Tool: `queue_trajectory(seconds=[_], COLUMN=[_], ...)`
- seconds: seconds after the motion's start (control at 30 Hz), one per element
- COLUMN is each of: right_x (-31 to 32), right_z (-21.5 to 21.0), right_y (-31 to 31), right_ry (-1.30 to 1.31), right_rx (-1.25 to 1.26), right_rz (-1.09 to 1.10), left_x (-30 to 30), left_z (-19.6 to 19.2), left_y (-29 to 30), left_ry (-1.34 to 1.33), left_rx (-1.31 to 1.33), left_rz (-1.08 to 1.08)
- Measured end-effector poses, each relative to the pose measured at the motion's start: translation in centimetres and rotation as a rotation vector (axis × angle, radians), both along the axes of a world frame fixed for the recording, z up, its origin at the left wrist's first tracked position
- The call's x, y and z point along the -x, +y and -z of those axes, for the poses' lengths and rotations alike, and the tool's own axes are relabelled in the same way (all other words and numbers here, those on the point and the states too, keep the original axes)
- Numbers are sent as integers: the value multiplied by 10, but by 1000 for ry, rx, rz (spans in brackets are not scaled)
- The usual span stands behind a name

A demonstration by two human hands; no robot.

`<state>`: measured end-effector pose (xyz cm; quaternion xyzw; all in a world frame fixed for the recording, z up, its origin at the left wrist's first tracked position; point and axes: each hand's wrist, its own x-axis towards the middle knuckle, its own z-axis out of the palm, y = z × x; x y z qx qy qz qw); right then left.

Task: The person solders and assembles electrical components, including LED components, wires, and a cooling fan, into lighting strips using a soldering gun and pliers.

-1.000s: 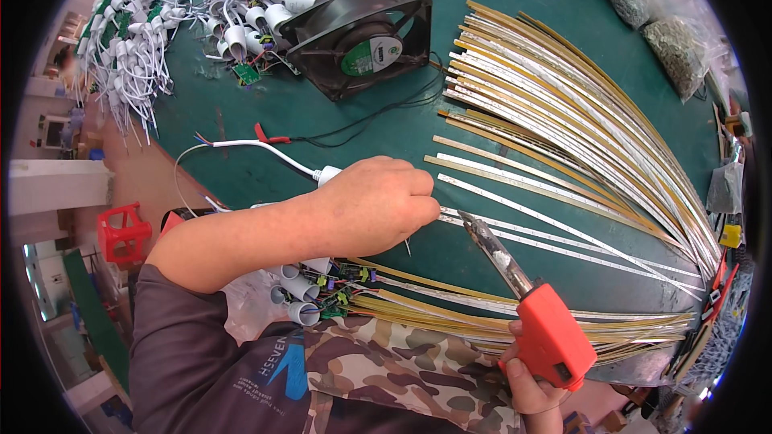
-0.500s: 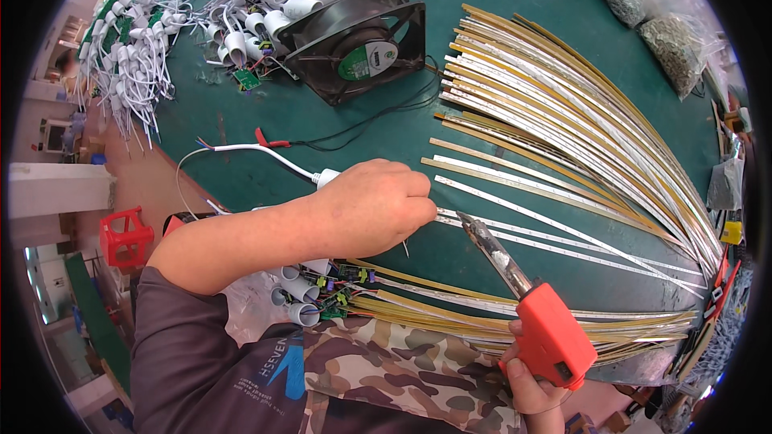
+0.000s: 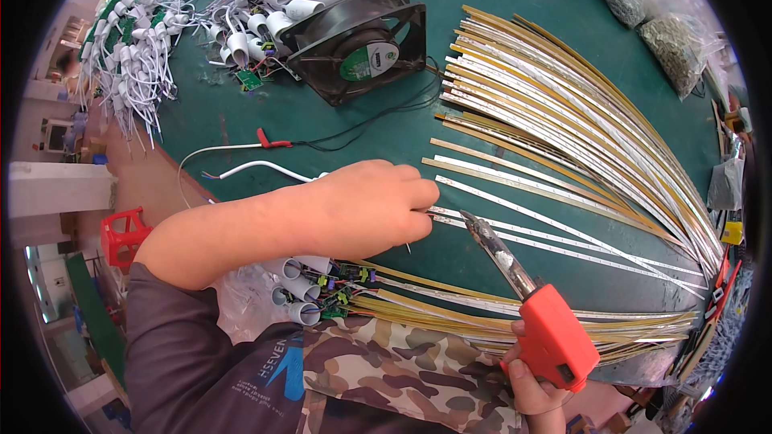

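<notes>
My right hand (image 3: 535,390), at the lower right, grips a red soldering gun (image 3: 555,337) whose metal barrel points up and left. Its dark tip is close to the ends of two white LED strips (image 3: 515,233). My left hand (image 3: 390,205) is closed just left of that tip, back of the hand upward. Its fingertips pinch at the strip ends; what they hold is hidden beneath them. A thin wire sticks out below the fingers. Behind the hand, a white cable (image 3: 265,164) with bare wire ends runs out to the left.
Many LED strips (image 3: 555,104) fan across the green table (image 3: 370,133); another bundle (image 3: 482,305) lies close to me. A black fan (image 3: 354,40) stands at the back beside piled white housings (image 3: 301,8) with circuit boards. Plastic bags (image 3: 671,44) sit far right; a red stool (image 3: 125,237) is left.
My left hand and forearm have shifted slightly left and down. The white cable's free end has dropped away from the red clip. The soldering gun has moved only slightly to the right.
</notes>
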<state>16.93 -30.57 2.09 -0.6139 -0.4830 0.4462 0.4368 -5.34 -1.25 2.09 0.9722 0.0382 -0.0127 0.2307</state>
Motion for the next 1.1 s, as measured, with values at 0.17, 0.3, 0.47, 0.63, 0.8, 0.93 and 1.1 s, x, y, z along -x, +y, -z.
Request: queue_trajectory(seconds=[0.17,0.3,0.47,0.63,0.8,0.93,1.1], right_x=[-4,-3,-4,-2,-4,-2,-3], right_z=[1,3,6,5,6,7,8], right_y=[-2,-3,-3,0,1,1,2], right_ry=[-51,-34,-35,-47,-63,-42,-84], right_rx=[-2,-14,-9,-7,10,-14,-17], right_rz=[-42,-19,-21,-37,-61,-51,-70], left_x=[-6,-1,-1,-7,-11,-14,-16], left_z=[-9,4,16,17,17,16,17], left_y=[-4,-1,-14,-22,-24,-25,-26], left_ry=[86,30,-123,-139,-108,-89,-89], left_rx=[-146,-147,-62,-69,-75,-86,-86], left_rz=[95,84,-145,-279,-311,-339,-352])
